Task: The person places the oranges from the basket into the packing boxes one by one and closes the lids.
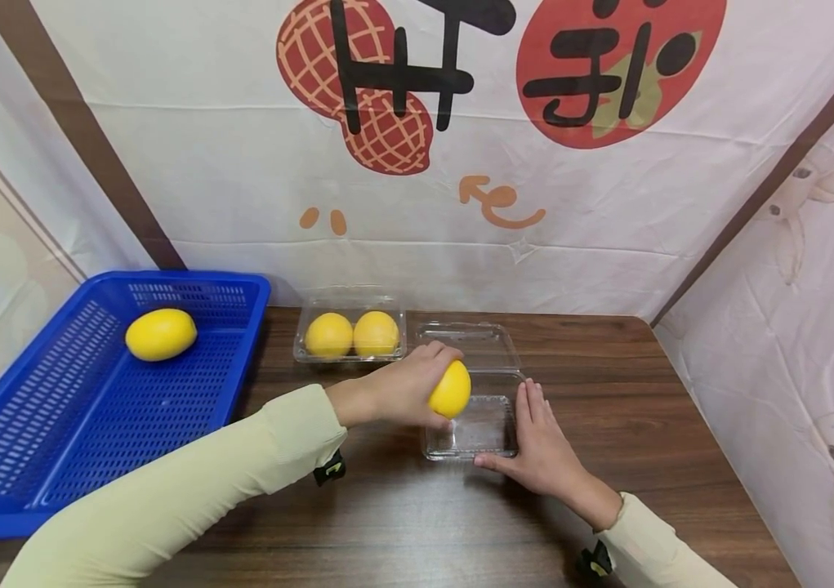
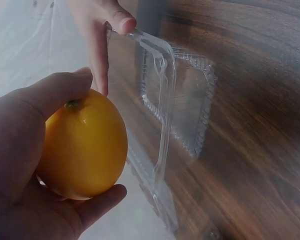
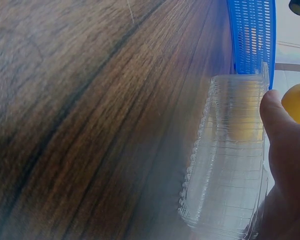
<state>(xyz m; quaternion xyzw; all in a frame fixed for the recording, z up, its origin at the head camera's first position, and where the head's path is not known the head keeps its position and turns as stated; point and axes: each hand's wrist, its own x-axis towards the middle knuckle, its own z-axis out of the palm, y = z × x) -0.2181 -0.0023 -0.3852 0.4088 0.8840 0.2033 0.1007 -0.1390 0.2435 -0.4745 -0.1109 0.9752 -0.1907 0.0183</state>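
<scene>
My left hand (image 1: 405,385) grips a yellow lemon (image 1: 451,390) over the left part of an open clear plastic clamshell box (image 1: 486,425). In the left wrist view, thumb and fingers wrap the lemon (image 2: 87,147), its green stem end beside the thumb. The box's lid (image 1: 471,343) is folded back toward the wall. My right hand (image 1: 545,449) rests against the box's right side, fingers straight along the rim and thumb at the front edge. From the right wrist, the thumb shows right at the rim of the ribbed box (image 3: 235,165).
A closed clear box (image 1: 350,357) with two lemons stands behind my left hand. On the left, a blue plastic basket (image 1: 243,359) contains one lemon (image 1: 161,335). The brown wooden table (image 1: 600,392) ends at a printed cloth wall (image 1: 571,245).
</scene>
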